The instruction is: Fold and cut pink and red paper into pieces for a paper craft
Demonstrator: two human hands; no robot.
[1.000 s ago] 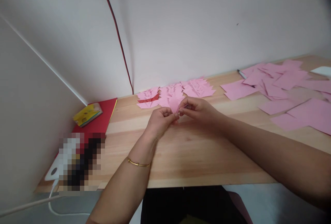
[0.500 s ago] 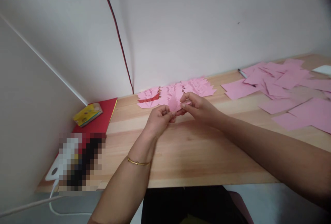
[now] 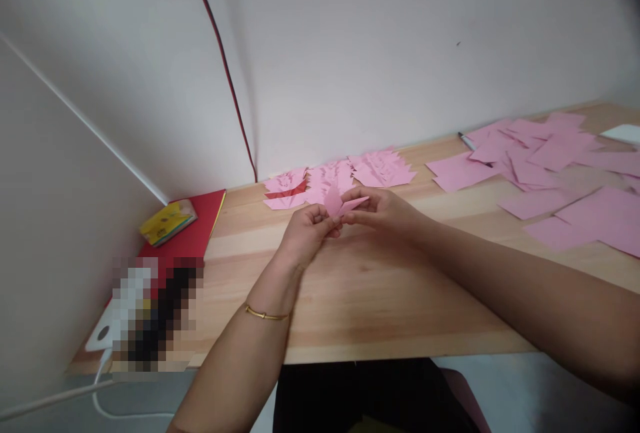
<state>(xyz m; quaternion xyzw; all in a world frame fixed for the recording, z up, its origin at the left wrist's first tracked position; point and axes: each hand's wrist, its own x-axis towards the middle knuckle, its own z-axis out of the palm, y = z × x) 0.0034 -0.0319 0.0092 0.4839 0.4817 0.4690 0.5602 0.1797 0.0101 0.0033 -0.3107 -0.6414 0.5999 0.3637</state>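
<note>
Between my hands, above the middle of the wooden table, is a small folded piece of pink paper with pointed flaps standing up and out to the right. My left hand pinches its lower left part between thumb and fingers. My right hand has its thumb and fingers closed at the right side of the piece, around the right flap. Just behind, along the wall, lie rows of folded pink paper pieces, with a red strip among those on the left.
Loose pink paper sheets spread across the table's right side, with a pen at their edge. To the left are a red folder, a yellow packet and a white device with a cable. A dark cord hangs down the wall.
My right thumb has come down lower along the folded paper, and the right flap now stands out more openly. The left hand keeps its pinch in nearly the same place.
</note>
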